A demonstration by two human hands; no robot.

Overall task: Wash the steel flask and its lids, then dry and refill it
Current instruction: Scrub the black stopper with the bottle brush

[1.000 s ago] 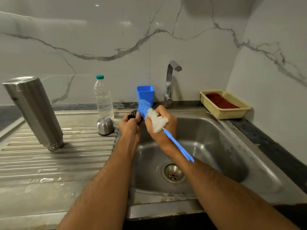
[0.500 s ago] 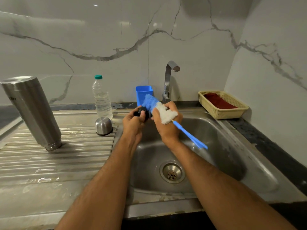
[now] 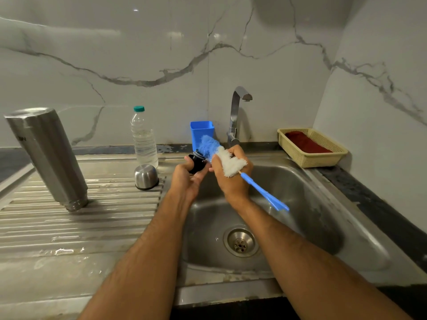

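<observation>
The steel flask [image 3: 49, 155] stands upside down on the ribbed drainboard at the left, leaning slightly. A domed steel lid [image 3: 146, 176] sits mouth-down near the sink's left rim. Over the sink, my left hand [image 3: 188, 179] grips a small black inner lid [image 3: 196, 162]. My right hand [image 3: 232, 179] holds a bottle brush [image 3: 221, 155] by its bristled part, its blue-and-white bristles touching the black lid and its blue handle pointing down to the right.
A water bottle with a green cap [image 3: 143, 137] stands behind the steel lid. A blue cup [image 3: 201, 132] and the tap [image 3: 235, 116] are at the sink's back edge. A yellow basket [image 3: 312, 147] with a red cloth sits at right. The steel sink [image 3: 300, 204] has a central drain.
Both hands rose a little toward the tap; the brush swung so its handle points further right, and the black lid shows more clearly in my left hand.
</observation>
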